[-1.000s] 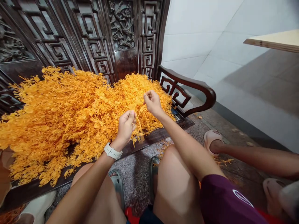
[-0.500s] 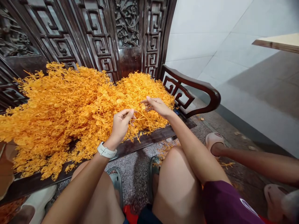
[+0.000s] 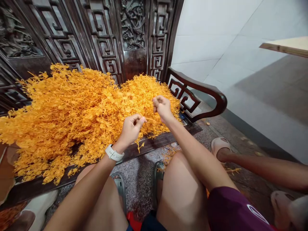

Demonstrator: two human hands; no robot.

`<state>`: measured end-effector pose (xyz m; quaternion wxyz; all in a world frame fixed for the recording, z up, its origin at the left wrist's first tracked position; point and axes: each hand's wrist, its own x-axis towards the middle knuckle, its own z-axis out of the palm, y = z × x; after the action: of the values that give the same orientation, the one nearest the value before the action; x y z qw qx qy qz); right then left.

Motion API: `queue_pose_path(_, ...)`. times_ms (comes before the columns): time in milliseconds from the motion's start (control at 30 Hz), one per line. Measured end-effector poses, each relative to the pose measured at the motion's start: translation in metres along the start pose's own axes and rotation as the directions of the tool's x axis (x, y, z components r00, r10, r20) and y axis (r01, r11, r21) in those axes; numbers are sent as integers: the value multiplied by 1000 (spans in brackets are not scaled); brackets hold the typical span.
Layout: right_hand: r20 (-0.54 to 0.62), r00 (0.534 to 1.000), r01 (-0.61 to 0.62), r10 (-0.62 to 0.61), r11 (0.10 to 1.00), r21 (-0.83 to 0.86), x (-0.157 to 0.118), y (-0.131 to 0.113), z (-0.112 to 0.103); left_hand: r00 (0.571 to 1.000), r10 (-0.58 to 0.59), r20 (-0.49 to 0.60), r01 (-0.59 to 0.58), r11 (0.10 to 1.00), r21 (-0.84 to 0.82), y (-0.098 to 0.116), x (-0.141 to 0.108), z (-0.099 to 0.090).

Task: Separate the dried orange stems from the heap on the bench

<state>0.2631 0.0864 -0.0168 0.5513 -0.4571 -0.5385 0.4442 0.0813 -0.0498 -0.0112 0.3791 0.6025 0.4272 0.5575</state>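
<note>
Looks like fine two-handed picking: our left hand (image 3: 132, 128) pinches a sprig (image 3: 150, 120), poking toward our right hand (image 3: 163, 107), curled, can't tell if closed; pile (image 3: 91, 99) beyond both; next needs steady left pinch

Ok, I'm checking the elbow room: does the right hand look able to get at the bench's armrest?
Probably yes: the right hand is by the orange pile, not far from the armrest, and above the pile's edge nothing seems to stand between them.
</note>
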Motion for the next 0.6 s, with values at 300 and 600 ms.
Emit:
queue_pose_path(300,-126,992,-44,-17,885,-463,18,26,-46,996,-29,78,31,999,-17,-4,-11,2)
queue_pose_path(600,509,833,-346,218,922,172,-38,-24,10,973,-141,184,165,978,-126,-7,-1,0)
